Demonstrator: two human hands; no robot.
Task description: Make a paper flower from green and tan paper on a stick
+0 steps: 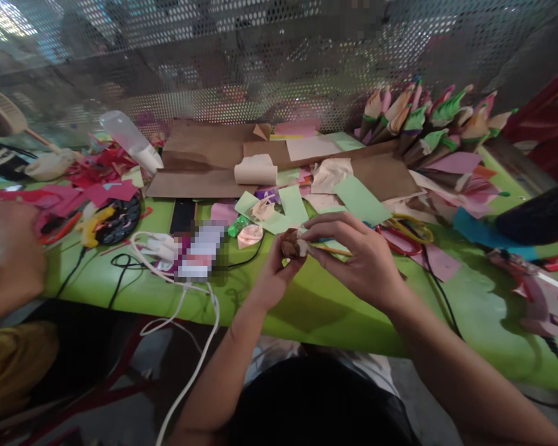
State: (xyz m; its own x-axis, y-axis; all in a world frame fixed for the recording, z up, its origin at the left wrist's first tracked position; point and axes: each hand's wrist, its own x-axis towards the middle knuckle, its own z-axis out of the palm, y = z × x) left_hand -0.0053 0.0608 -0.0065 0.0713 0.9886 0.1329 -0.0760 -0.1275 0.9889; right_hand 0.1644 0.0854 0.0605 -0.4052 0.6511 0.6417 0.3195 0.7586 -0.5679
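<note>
Near the front middle of the green table (pixel 320 316), my left hand (pixel 276 272) is closed around a small brown paper piece (pixel 291 243). Pale, crumpled material shows at its right side, where the thumb and fingertips of my right hand (pixel 353 254) pinch it. Both hands meet at this piece. Just beyond them lie a folded peach paper piece (pixel 250 236), a crumpled green piece (pixel 239 225) and light green paper sheets (pixel 363 199).
Brown cardboard (pixel 199 152) and paper cones (pixel 432 124) stand behind. Left are a phone (pixel 202 248), white cables (pixel 216 310) and another person's arm (pixel 16 254). Red scissors (pixel 402 244) and a pink glue gun (pixel 539 297) lie right.
</note>
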